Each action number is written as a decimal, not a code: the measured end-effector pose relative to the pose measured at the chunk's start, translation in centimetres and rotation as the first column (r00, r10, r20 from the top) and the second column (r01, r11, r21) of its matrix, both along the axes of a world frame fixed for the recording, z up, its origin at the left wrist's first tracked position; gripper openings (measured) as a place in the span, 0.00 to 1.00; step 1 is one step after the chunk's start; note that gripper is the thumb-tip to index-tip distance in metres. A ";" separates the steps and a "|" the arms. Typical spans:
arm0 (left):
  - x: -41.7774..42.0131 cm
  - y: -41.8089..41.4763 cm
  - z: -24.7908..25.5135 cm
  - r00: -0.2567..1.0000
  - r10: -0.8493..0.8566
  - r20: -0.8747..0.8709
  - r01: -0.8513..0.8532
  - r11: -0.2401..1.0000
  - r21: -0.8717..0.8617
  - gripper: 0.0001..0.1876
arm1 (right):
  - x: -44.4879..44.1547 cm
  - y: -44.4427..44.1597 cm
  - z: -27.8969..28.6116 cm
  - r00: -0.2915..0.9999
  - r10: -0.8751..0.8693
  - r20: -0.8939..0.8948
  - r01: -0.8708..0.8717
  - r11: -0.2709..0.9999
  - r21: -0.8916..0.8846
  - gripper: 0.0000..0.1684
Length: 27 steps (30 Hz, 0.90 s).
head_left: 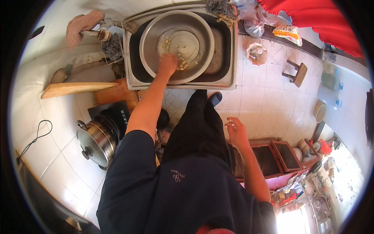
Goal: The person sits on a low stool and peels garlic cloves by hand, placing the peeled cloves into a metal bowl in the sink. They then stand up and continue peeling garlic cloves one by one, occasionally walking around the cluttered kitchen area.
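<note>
A large round metal basin point(147, 35) rests in the stainless steel sink point(232, 58). Small pale pieces, perhaps garlic cloves point(182, 65), lie in shallow water on its bottom. My left hand point(168, 65) reaches down into the basin, its fingertips beside the pieces; whether it holds any cannot be told. Away from the sink, my right hand point(237, 130) hangs over the floor at my right side with its fingers curled. Something small and whitish shows at those fingertips, too small to name.
A lidded steel pot point(99, 143) stands on a black cooktop point(124, 114) at the left, near a wooden board point(79, 89). Steel wool point(112, 48) sits in a wire rack. On the tiled floor are a small wooden stool point(300, 75) and a plastic bag point(257, 54). A wooden cabinet point(264, 159) stands behind my right arm.
</note>
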State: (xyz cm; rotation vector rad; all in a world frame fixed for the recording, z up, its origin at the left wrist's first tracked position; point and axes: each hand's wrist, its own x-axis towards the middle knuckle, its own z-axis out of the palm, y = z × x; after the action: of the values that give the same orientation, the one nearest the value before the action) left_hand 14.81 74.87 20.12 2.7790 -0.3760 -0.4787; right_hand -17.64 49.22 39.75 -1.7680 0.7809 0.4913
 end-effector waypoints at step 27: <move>9.1 -7.0 -3.0 0.966 -0.136 0.220 0.199 0.934 -0.298 0.13 | -1.6 2.5 -1.1 0.976 -0.185 -0.114 0.176 0.981 -0.081 0.13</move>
State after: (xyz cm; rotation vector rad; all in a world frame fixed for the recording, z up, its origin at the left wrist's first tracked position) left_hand 23.89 67.86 17.11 2.4937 -0.6776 -0.1595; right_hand -19.23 51.75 38.70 -1.7236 1.0457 0.4568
